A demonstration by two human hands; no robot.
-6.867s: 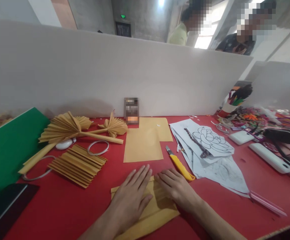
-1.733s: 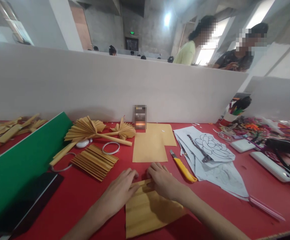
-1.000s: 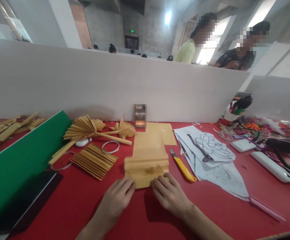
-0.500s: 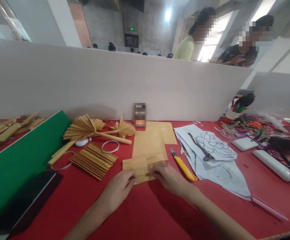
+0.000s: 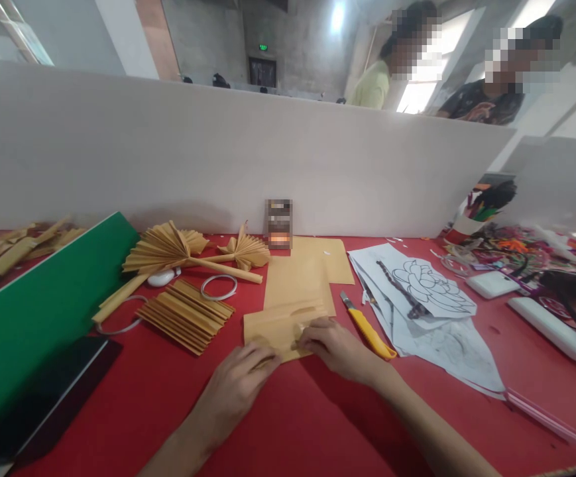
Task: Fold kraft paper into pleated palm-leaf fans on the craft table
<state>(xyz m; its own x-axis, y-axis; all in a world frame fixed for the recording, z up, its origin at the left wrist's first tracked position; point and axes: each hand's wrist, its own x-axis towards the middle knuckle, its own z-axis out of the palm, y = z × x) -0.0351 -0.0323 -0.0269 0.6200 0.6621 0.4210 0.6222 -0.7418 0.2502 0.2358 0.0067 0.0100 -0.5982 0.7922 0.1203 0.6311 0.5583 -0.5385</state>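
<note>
Folding of brown paper (image 5: 268, 326), which lies left of the yellow cutter (image 5: 370, 333). The left hand (image 5: 238, 379) and right hand (image 5: 331, 344) each pinch its near edge, fingers curled. Pleated paper (image 5: 188, 318) lies farther left of the cutter. For an even crease, both hands should keep the edge parallel to the previous fold and press outward from the middle; unequal tension would probably skew the pleat.

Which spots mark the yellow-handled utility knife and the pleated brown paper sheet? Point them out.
Yellow-handled utility knife (image 5: 369, 332): head view, on its handle.
Pleated brown paper sheet (image 5: 186, 317): head view, on its middle folds.
</note>
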